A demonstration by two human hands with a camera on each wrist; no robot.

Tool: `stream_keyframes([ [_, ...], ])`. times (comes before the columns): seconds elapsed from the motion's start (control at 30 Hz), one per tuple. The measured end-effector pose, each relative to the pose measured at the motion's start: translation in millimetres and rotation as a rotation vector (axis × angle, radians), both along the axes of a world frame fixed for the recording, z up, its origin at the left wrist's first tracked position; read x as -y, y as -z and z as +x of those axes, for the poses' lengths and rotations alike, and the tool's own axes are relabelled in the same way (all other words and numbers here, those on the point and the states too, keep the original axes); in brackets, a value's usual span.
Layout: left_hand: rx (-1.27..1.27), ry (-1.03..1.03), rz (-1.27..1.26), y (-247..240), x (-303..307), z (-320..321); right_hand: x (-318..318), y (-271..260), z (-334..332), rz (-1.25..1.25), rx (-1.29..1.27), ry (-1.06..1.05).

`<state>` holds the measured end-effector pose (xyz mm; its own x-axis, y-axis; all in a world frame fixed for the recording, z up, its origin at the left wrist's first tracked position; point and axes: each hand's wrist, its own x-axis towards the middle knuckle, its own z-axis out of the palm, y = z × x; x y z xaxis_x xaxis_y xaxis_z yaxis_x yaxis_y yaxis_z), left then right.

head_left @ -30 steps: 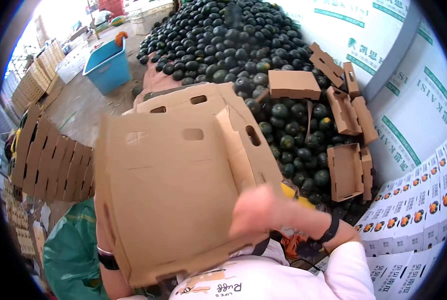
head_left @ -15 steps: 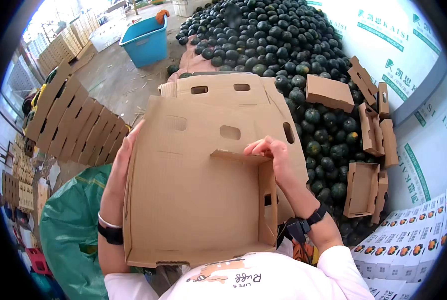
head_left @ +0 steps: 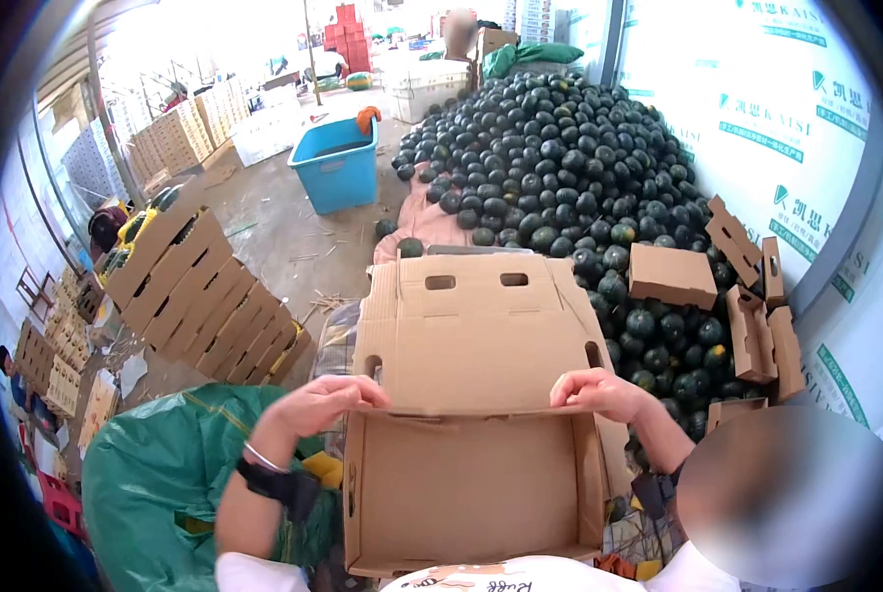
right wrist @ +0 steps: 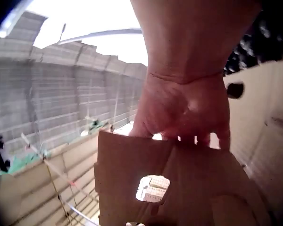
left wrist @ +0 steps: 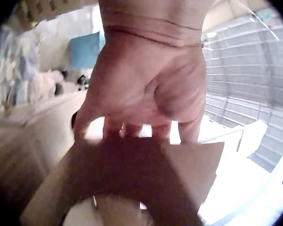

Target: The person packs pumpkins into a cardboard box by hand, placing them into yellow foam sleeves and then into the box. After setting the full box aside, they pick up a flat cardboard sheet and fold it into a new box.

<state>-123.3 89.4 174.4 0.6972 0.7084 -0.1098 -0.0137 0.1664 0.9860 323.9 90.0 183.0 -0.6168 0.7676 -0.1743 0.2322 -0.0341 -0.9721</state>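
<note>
A partly folded cardboard box point(head_left: 466, 483) lies near the person's body in the head view, its far wall standing up. The left hand point(head_left: 328, 403) grips that wall's left end with bent fingers, and the right hand point(head_left: 599, 393) grips its right end. Beyond the wall, flat cardboard sheets point(head_left: 471, 340) with oval hand holes lie underneath. In the left wrist view the left hand point(left wrist: 146, 89) has its fingers behind the upper edge of a cardboard panel point(left wrist: 127, 169). The right wrist view shows the right hand point(right wrist: 184, 108) holding a panel point(right wrist: 132, 160) the same way.
Dark green round fruits point(head_left: 560, 158) form a large pile beyond the cardboard. Small open boxes point(head_left: 750, 335) lie at its right. A blue tub point(head_left: 338, 178) stands on the floor. Stacked boxes point(head_left: 204, 296) and a green sack point(head_left: 165, 474) are at left.
The box has turned and moved down, closer to the body. My left hand has left its side and both hands now hold the far wall, which has been raised. The view has tilted up.
</note>
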Motion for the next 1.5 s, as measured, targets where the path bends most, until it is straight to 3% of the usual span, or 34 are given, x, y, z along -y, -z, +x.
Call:
stream_keyframes([
  [0.03, -0.248, 0.063, 0.094, -34, -1, 2, -4, -22, -2, 0.015, 0.217, -0.126],
  [0.07, -0.540, 0.184, 0.455, -54, -3, 13, -6, -22, -12, 0.270, 0.423, -0.224],
  [0.1, -0.643, 0.267, 0.787, -50, -5, 26, -8, -20, -27, 0.510, 0.629, -0.334],
  [0.17, -1.208, 0.231, 1.033, -61, 15, 76, -1, -17, -58, 0.776, 0.966, -0.367],
  [0.27, -1.187, 0.007, 1.298, -12, 7, 80, -1, 16, -61, 1.121, 0.939, -0.173],
  [0.3, -1.138, -0.088, 1.373, -14, 13, 87, 6, 14, -59, 1.143, 0.934, -0.146],
  [0.37, -1.057, -0.090, 1.437, -22, 9, 91, 18, 4, -37, 1.155, 0.953, -0.027],
  [0.4, -0.939, -0.255, 1.301, -31, 6, 91, 25, -3, -25, 1.150, 0.977, 0.047],
  [0.43, -0.716, -0.382, 0.989, -45, 1, 84, 29, -7, -15, 1.150, 0.987, 0.105],
  [0.5, -0.487, -0.633, 0.902, -92, 8, 66, 51, -24, 40, 0.973, 1.091, 0.505],
  [0.53, -0.349, -0.782, 0.943, -80, -5, 34, 64, -37, 64, 0.751, 1.180, 0.826],
  [0.57, -0.388, -0.792, 0.871, -62, -6, 16, 71, -41, 98, 0.574, 1.192, 1.107],
  [0.6, -0.426, -0.802, 0.801, -41, -3, -1, 97, -42, 122, 0.521, 0.935, 1.432],
  [0.63, -0.464, -0.810, 0.733, -14, 0, -22, 113, -9, 159, 0.821, 0.808, 1.514],
  [0.7, -0.538, -0.647, 0.579, 89, -3, -74, 129, -21, 128, 0.299, 0.679, 1.388],
  [0.77, -0.248, -0.746, 0.106, 135, 26, -48, 109, 63, 128, 0.329, 0.586, 1.091],
  [0.83, -0.134, -0.664, 0.141, 74, 71, 38, 95, 70, 91, 0.194, 0.411, 0.871],
  [0.9, -0.155, -0.743, 0.213, 69, 81, 54, 72, 85, 70, 0.094, 0.351, 0.755],
  [0.97, -0.229, -0.722, 0.241, 55, 87, 51, 63, 55, 44, 0.179, 0.507, 0.600],
  [1.03, -0.582, -0.677, 0.655, 43, 86, 45, 63, 44, 37, 0.203, 0.514, 0.608],
  [1.07, -0.700, -0.603, 0.733, 26, 88, 58, 66, 36, 31, 0.336, 0.617, 0.587],
  [1.1, -0.815, -0.515, 0.800, 11, 92, 77, 72, 48, 21, 0.785, 0.814, 0.605],
  [1.17, -0.902, -0.275, 0.867, 7, 89, 108, 76, 24, -15, 1.156, 0.903, 0.339],
  [1.27, -1.129, -0.134, 1.071, 26, 73, 109, 65, 48, -21, 1.061, 0.965, 0.026],
  [1.3, -1.083, -0.121, 1.081, 17, 72, 105, 56, 37, -14, 1.097, 0.924, -0.040],
  [1.37, -0.986, -0.099, 1.101, -24, 75, 93, 50, -7, 1, 0.882, 0.939, -0.154],
  [1.4, -1.008, -0.026, 1.195, -46, 77, 87, 42, 1, 14, 1.001, 0.987, -0.236],
  [1.5, -1.041, 0.302, 0.704, -96, 77, 61, 16, -11, 45, 1.120, 0.884, -0.355],
])
